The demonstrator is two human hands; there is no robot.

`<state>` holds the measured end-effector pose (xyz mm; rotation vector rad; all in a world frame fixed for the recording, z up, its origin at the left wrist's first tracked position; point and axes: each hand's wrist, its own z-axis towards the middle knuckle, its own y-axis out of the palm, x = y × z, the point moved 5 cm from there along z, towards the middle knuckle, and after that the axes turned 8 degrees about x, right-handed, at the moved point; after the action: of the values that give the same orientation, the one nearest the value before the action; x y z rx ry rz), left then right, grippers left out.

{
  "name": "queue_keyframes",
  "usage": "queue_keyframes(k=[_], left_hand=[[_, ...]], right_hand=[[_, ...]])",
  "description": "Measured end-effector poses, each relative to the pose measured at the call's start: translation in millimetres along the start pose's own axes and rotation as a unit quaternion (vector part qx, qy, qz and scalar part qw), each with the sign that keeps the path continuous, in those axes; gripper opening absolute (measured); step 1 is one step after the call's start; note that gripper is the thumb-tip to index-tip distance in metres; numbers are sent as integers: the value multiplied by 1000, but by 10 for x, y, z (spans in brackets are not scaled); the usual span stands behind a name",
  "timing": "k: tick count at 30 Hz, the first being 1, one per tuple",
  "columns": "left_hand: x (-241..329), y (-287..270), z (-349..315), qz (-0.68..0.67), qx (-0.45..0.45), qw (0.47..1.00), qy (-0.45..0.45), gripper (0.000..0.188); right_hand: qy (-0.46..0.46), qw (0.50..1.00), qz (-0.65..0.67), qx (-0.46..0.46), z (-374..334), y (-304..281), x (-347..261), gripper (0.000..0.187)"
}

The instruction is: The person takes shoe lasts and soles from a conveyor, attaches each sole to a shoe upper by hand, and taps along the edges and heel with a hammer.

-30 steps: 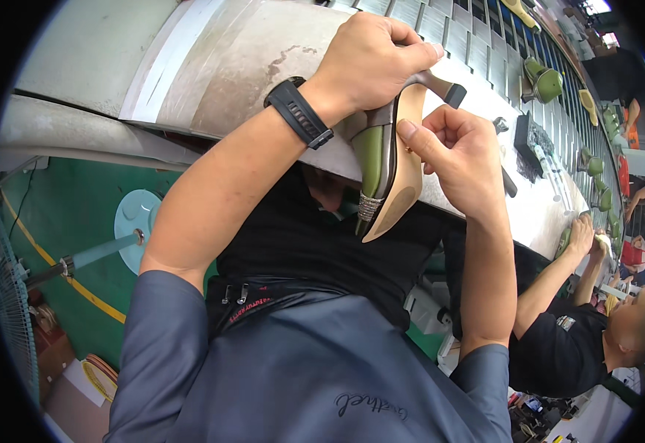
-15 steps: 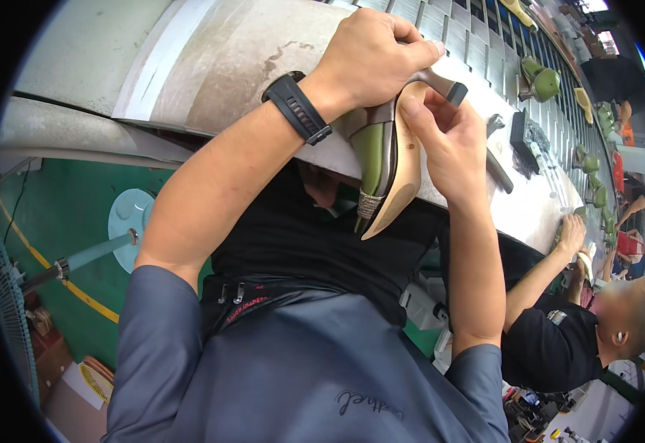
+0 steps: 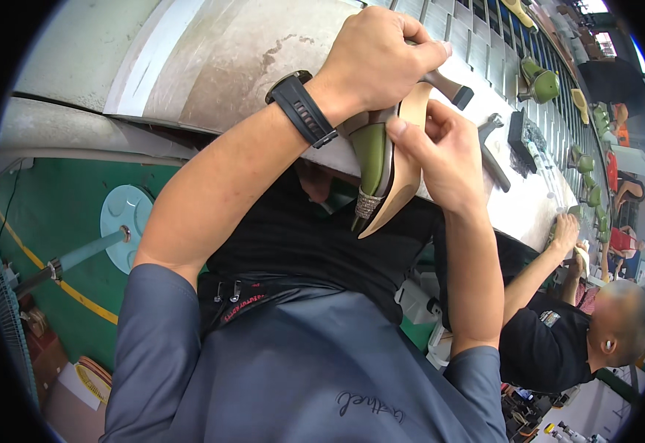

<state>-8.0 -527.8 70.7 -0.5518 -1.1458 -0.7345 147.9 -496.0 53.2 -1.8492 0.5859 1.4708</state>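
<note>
My left hand (image 3: 378, 65) is closed round the heel end of a green high-heeled shoe (image 3: 371, 156), which hangs toe down at the table's edge. A glittering band crosses the shoe near its pointed toe, and its dark heel (image 3: 451, 88) sticks out past my fingers to the right. Against the shoe's underside lies a tan sole (image 3: 400, 188), its pointed end near the toe. My right hand (image 3: 446, 155) pinches the sole along its upper part, the thumb across its face near the shoe's edge. My left fingers hide the back of the shoe.
On the metal table (image 3: 226, 66), right of my hands, lie a hammer (image 3: 493, 151) and a dark box (image 3: 527, 136). More green shoes (image 3: 541, 81) stand along the slatted conveyor (image 3: 477, 40). A co-worker (image 3: 558, 332) sits at the right. A light blue stool (image 3: 127, 221) stands at the left.
My right thumb has slid left across the sole toward the shoe's edge, and the sole has turned slightly. My left hand keeps its hold, shifted a little.
</note>
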Motion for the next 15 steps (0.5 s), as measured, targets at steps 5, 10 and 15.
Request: queue_keyframes(k=[5,10,15], left_hand=[[-89,-214,-40,-18,-9,1000,-23,27],[-249,-660,-650,-111,172,976,77,46],[-96,-565,-1207,132,-25,949,285,67]], right_hand=[[0,1000,-16,10,84,-20,-67,55],[-212,928,-305,22,-138,-315,-245,68],[-339,868,-362,9,-100,-596,-124,75]])
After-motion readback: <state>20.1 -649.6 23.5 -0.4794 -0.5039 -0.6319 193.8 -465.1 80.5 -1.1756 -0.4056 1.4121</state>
